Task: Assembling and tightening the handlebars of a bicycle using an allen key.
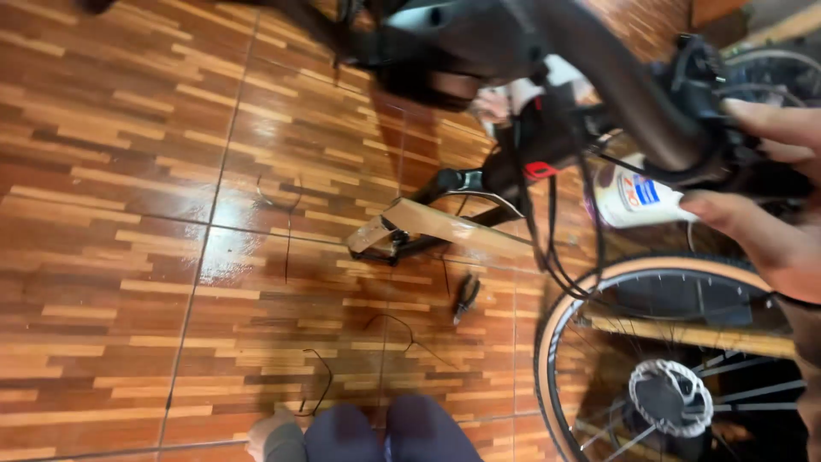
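Honestly, right hand wrapped round handlebar near brake lever, upper right; left hand unseen, can't tell. Loose cables dangling by front wheel, could snag spokes. Pliers underfoot too.

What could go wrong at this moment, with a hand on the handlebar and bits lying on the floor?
The right hand grips the brake lever on the handlebar; loose cables hanging near the front wheel could perhaps snag in its spokes. The pliers and cut wire pieces on the floor by the knees could be knelt on or slipped on.
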